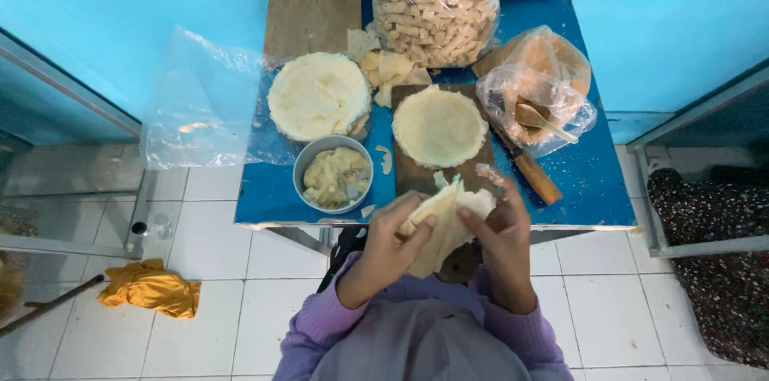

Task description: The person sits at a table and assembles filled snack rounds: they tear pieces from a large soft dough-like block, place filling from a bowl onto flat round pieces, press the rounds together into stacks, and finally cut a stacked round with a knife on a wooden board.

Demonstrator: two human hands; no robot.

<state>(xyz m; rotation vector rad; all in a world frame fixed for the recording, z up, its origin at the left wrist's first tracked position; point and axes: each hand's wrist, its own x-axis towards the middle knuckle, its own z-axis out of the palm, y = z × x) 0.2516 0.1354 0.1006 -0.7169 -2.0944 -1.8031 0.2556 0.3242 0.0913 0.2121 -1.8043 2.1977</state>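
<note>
Your blue tabletop [593, 189] keeps everything within arm's reach. At the back stands the big clear bag of rolled pastries [431, 0], bulky and out of the way. Left of centre sits the thick stack of round wrappers [318, 95] — pale, soft-edged, floury. On the dark wooden board [412, 177] straight ahead lies one thin round wrapper [439, 126], flat and ready to hand. The metal bowl of lumpy yellowish filling [335, 176] sits close to your left side. You hold the folded wrapper [443, 221] over the near edge of the tabletop: your left hand [392, 241] cups it, fingers curled around the fold, while your right hand [501, 229] pinches its upper corner — limp, pliable dough needing both sides supported.
</note>
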